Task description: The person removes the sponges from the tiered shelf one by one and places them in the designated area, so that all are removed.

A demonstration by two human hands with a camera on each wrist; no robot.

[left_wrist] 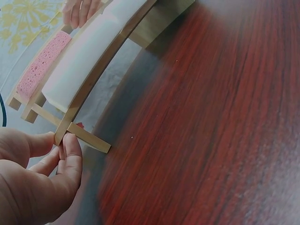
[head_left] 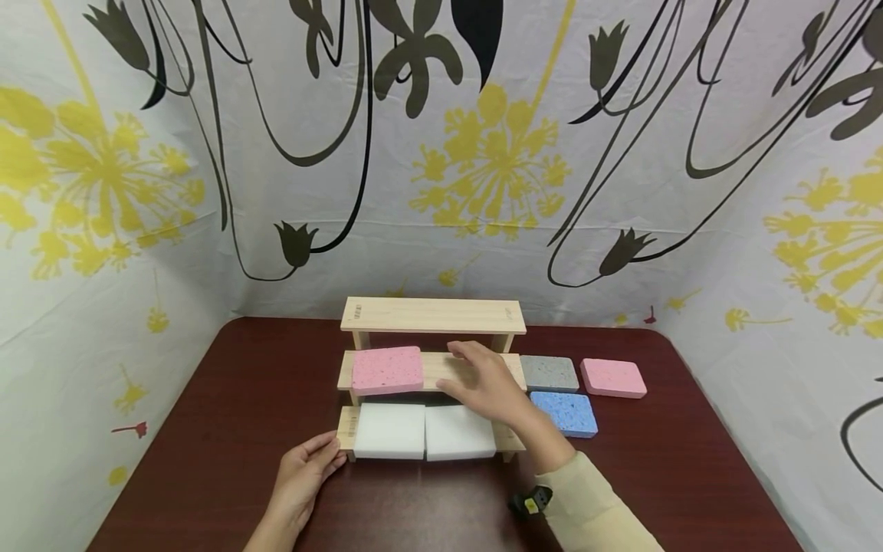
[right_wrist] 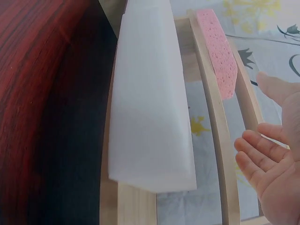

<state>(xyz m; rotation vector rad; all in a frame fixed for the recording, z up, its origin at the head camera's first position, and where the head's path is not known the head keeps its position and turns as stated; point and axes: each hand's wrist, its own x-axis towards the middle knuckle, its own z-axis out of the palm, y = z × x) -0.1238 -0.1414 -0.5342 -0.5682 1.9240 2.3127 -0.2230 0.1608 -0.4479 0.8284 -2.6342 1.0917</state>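
A three-tier wooden rack (head_left: 434,314) stands on the dark red table. With thumb and fingers, my left hand (head_left: 302,477) pinches the left end of its lowest tier; the left wrist view shows this hold (left_wrist: 47,173). My right hand (head_left: 486,381) is over the middle tier, fingers apart and nothing in them. To its left, a pink sponge (head_left: 388,370) lies on that tier. Two white foam blocks, one left (head_left: 389,432) and one right (head_left: 459,433), sit side by side on the lowest tier. The top tier carries nothing.
Right of the rack lie a grey sponge (head_left: 549,373), a blue sponge (head_left: 564,414) and another pink sponge (head_left: 613,379). Patterned cloth (head_left: 386,192) hangs behind and at both sides of the table (head_left: 262,383).
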